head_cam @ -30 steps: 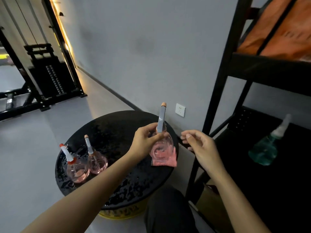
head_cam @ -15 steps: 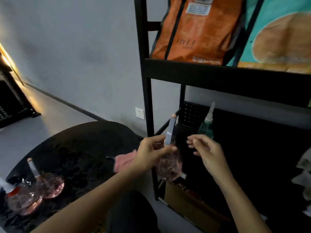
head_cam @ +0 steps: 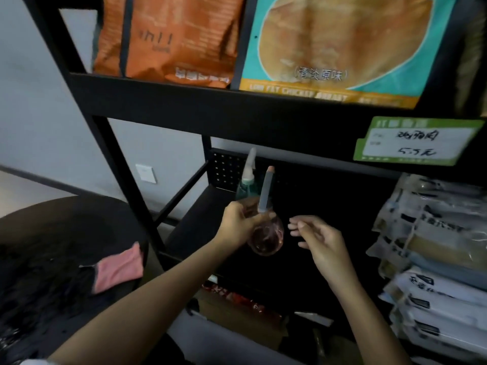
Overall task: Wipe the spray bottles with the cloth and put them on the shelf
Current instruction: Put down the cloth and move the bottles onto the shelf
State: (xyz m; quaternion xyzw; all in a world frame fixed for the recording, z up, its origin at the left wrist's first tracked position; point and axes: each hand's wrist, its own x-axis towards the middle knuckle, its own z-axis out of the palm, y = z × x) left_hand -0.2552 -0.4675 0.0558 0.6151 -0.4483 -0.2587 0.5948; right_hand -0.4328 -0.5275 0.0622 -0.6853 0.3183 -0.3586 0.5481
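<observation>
Head view: left hand (head_cam: 238, 227) grips pink bottle (head_cam: 266, 239); right hand (head_cam: 320, 242) empty.

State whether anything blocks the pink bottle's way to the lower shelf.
Nothing visible does. The left hand holds the pink bottle just in front of the green bottle, over bare shelf. The right hand hovers open beside it, and the packets lie further right.

The left hand (head_cam: 237, 229) and the pink bottle (head_cam: 266, 241) hide the lower body of the green bottle (head_cam: 243, 189), the bench (head_cam: 52, 233) runs off the left and bottom edges, the orange bag (head_cam: 168, 38) is cut by the top edge, and the print on the packets (head_cam: 434, 259) is too blurred to read.
</observation>
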